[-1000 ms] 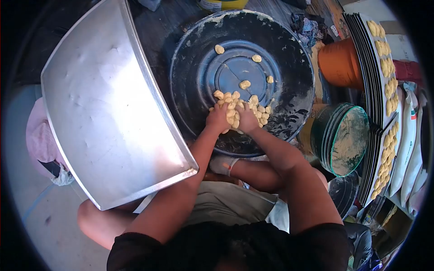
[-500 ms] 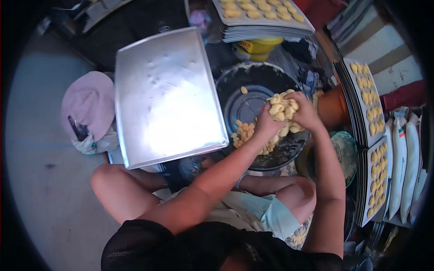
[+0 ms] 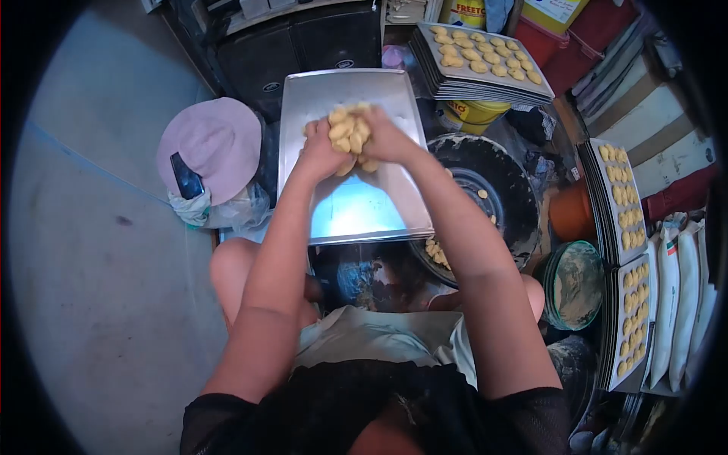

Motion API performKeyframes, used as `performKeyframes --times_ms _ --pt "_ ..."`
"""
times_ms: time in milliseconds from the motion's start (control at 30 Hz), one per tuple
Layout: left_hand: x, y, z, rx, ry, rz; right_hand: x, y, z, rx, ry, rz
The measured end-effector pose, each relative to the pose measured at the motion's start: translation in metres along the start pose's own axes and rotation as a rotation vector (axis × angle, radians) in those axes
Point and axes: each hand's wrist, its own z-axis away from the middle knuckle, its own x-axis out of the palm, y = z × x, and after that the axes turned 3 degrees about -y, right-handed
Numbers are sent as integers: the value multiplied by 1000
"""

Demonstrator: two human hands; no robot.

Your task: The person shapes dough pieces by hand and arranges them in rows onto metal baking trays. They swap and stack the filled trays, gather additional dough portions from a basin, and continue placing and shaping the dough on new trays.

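A heap of pale yellow dough pieces (image 3: pixel 350 130) is squeezed between my two hands above a silver metal tray (image 3: pixel 379 216). My left hand (image 3: pixel 322 152) wraps round its left side with bent fingers. On the right side, my right hand (image 3: pixel 385 135) presses against the heap, slightly blurred. Whether the lowest pieces touch the tray I cannot tell. Right of the tray stands a wide black basin (image 3: pixel 519 189), partly hidden by my right forearm, with more dough pieces (image 3: pixel 437 252) near its lower left edge.
Stacked trays of shaped dough stand at the back (image 3: pixel 485 57) and at the right (image 3: pixel 623 199). A yellow bucket (image 3: pixel 485 115), an orange pot (image 3: pixel 570 212) and green-rimmed round containers (image 3: pixel 578 284) surround the basin. A pink hat (image 3: pixel 212 148) and a phone (image 3: pixel 186 176) lie left of the tray.
Both hands have gathered dough pieces, lifted them out of the basin and carried them left over the metal tray. The view has shifted, showing more of the back area.
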Motion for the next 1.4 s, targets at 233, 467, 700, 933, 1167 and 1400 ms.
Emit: performKeyframes --times_ms 233,467,700,933,1167,1400 --pt "-65 -50 -13 119 -505 29 -4 17 -22 95 -480 -5" --pt "-90 -82 -69 100 -481 283 5 -12 -61 79 -139 -159" --pt "-138 -156 -44 -110 -674 419 23 -6 -77 24 -298 48" --pt "44 -392 33 -148 -521 -287 37 -2 -72 -34 -210 36" --pt "115 -487 4 165 -599 -495 40 -5 -73 -64 -171 75" --pt "168 -535 -34 146 -675 -231 37 -1 -72 -91 -152 2"
